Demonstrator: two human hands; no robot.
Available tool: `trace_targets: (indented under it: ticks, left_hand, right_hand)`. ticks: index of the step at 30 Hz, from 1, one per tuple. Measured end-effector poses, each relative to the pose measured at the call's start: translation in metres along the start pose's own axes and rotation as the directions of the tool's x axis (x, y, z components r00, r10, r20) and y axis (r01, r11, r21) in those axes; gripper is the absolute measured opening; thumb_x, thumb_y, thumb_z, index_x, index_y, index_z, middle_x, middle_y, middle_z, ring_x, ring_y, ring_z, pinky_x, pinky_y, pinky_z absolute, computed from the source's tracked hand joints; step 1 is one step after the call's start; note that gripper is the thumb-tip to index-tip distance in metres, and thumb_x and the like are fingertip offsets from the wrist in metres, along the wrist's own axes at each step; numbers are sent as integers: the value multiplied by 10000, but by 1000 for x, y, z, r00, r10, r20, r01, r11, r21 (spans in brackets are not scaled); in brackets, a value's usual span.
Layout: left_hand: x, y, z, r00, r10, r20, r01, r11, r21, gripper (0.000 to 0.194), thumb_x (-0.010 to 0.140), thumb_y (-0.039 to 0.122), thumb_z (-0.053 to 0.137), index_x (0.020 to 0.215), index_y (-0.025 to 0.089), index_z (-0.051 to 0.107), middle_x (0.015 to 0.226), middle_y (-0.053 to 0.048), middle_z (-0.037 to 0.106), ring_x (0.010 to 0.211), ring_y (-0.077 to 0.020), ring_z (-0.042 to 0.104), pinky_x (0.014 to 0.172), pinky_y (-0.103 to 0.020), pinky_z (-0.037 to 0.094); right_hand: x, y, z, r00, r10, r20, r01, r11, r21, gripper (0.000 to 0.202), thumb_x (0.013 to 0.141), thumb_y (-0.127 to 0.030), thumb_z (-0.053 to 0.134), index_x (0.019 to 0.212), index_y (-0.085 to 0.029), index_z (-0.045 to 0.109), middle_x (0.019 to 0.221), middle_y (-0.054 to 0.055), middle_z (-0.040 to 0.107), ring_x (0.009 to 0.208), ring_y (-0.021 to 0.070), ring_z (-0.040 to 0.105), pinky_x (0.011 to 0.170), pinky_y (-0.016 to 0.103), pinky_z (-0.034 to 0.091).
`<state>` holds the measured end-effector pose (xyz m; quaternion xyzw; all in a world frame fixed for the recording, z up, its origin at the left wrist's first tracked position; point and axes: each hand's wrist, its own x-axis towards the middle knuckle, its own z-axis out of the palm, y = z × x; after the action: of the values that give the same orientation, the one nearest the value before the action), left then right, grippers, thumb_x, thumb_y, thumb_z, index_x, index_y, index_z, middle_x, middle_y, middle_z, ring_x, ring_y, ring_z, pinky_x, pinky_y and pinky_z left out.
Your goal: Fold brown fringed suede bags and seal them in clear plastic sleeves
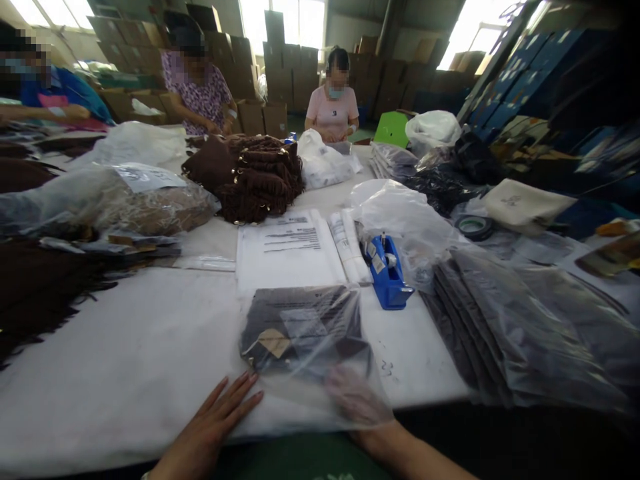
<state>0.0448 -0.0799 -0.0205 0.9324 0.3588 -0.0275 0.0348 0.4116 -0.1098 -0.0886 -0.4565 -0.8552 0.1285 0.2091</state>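
A clear plastic bag point(305, 387) lies on the white table in front of me. Inside its far part is a flat, dark brown item point(300, 327), with a tan diamond-shaped tag point(274, 342) showing. My left hand point(223, 412) rests flat with fingers spread, its fingertips at the bag's near left edge. Clear film covers my right hand point(357, 398), which is at the bag's near right part, inside or under it. Its fingers look stretched out through the film, holding nothing I can see.
Beyond the bag lie printed white sheets point(287, 250) and a blue tape dispenser point(387, 273). Bagged dark pieces point(480, 327) are stacked at right. Brown fringed bags point(250, 173) are piled farther back; brown fringed material point(45, 287) lies left. Several co-workers point(333, 107) are across the table.
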Motion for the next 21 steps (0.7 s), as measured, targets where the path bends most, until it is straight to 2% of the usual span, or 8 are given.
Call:
trace_targets:
  ticks: [2,4,9,13,15,18,19,21]
  left_hand:
    - [1,1,-4,999,30,33,-29,999,-36,883,677,-110,275,1440,318,153,1504,7,215,1364,-182,252,1095,-455,289]
    - [3,4,-7,998,35,56,-32,998,-50,916,652,-122,269,1438,330,142,1505,14,207,1364,-182,254,1093,-471,288]
    - [16,14,-9,998,-55,2,55,997,-51,892,673,-126,266,1437,319,153,1498,10,237,1360,-176,265,1115,-471,242]
    - [17,16,-8,991,-94,-94,91,995,-29,831,709,-110,280,1436,285,200,1488,-12,270,1357,-179,273,1124,-443,229]
    - [10,10,-11,993,-18,-113,15,1000,-25,801,727,-93,295,1432,282,228,1475,-2,301,1345,-164,298,1127,-402,232]
    - [-1,-5,-21,986,122,-110,-130,989,-65,680,811,14,374,1420,300,270,1437,25,372,1311,-144,363,1126,-337,248]
    - [-2,-10,-26,984,151,-98,-159,984,-83,632,841,84,421,1417,302,279,1431,26,383,1305,-150,374,1121,-325,260]
    - [0,-19,-35,981,187,-53,-193,974,-119,614,855,226,509,1419,301,278,1436,16,372,1306,-167,374,1115,-322,269]
  right_hand:
    - [-19,-7,-10,997,-70,32,71,997,-26,517,924,-288,476,1415,-292,316,1449,26,356,1344,220,304,1073,397,360]
    - [-22,-7,-21,992,-99,76,101,994,-34,507,921,-290,487,1406,-294,339,1458,37,335,1339,227,313,1062,392,372]
    - [18,5,-37,982,81,170,-82,997,0,476,888,-237,512,1358,-246,436,1409,88,414,1274,261,418,1054,451,371]
    - [21,-5,-51,974,175,144,-168,984,-56,556,853,-224,547,1386,-179,395,1456,150,311,1334,354,284,1038,571,338]
    - [6,-17,-70,976,59,207,-65,998,22,571,872,-205,530,1412,-209,346,1448,128,337,1330,323,306,1029,520,384]
    - [-4,-32,-106,947,-209,244,134,947,292,558,905,-157,487,1415,-300,309,1291,44,557,1211,183,497,1013,352,437]
    - [0,-33,-117,950,-226,218,142,929,342,548,912,-148,474,1409,-315,313,1257,26,585,1182,157,521,1012,324,434]
    - [18,-28,-130,967,-156,203,76,933,352,532,913,-205,502,1406,-295,322,1307,43,542,1218,169,486,1035,341,402]
